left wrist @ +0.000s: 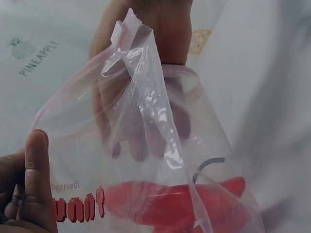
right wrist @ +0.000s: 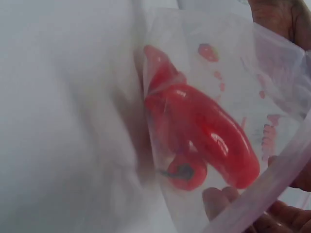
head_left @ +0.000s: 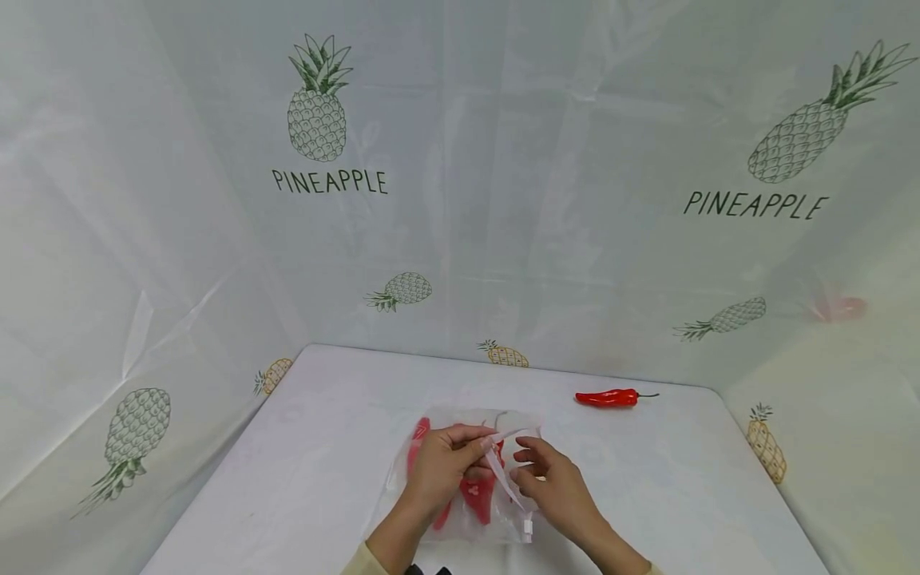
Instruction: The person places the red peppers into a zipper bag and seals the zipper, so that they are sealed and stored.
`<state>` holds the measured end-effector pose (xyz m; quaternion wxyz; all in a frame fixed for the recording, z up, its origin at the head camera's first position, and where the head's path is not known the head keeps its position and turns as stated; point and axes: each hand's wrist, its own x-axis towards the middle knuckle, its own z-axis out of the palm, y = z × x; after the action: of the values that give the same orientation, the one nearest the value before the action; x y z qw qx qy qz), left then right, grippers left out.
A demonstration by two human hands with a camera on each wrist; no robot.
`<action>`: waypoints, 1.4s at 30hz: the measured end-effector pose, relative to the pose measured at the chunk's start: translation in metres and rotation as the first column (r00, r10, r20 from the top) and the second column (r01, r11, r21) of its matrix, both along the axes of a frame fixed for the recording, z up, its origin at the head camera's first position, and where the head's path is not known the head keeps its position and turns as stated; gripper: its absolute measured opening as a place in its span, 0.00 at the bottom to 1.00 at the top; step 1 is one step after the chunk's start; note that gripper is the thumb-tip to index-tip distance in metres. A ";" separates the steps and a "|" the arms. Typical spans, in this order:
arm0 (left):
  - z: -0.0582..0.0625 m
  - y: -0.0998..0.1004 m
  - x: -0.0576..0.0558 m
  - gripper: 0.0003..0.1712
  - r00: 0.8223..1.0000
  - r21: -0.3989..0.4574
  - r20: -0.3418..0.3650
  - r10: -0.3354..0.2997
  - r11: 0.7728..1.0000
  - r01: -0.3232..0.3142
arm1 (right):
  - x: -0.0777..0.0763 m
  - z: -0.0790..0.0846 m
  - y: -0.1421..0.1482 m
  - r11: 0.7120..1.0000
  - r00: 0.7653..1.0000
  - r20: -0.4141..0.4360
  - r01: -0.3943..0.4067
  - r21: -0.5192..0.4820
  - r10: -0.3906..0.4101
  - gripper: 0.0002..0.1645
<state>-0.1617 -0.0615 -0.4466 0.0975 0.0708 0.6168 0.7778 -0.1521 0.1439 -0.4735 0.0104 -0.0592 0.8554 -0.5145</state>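
A clear plastic zip bag (head_left: 506, 529) with red print and a white slider (left wrist: 117, 33) lies over the table, its pink-edged mouth lifted. Inside it are red peppers (right wrist: 209, 131), one showing a dark stem in the right wrist view. My left hand (head_left: 442, 467) pinches the edge of the bag's mouth. At the other side of the mouth is my right hand (head_left: 557, 489), its fingers loosely bent. The left wrist view shows those fingers extended and seen through the plastic; whether they are inside or behind the bag I cannot tell.
A single red chili pepper (head_left: 607, 398) with a thin stem lies at the back right of the white table (head_left: 287, 463). A white curtain (head_left: 503, 200) printed with pineapples hangs behind and along both sides.
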 end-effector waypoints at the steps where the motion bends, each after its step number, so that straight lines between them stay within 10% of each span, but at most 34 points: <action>1: -0.001 0.000 0.000 0.19 1.000 -0.004 0.000 0.003 1.000 -0.003 | 0.000 0.000 0.001 1.000 1.000 -0.024 0.018 0.025 -0.018 0.28; 42: -0.009 0.000 -0.005 0.20 0.999 -0.032 0.019 0.029 0.999 -0.028 | -0.046 0.012 0.094 0.976 0.959 -0.270 0.136 0.168 -0.087 0.32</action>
<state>-0.1665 -0.0618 -0.4554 0.0935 0.0528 0.6292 0.7698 -0.1978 0.2382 -0.4617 -0.1260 -0.0768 0.8954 -0.4202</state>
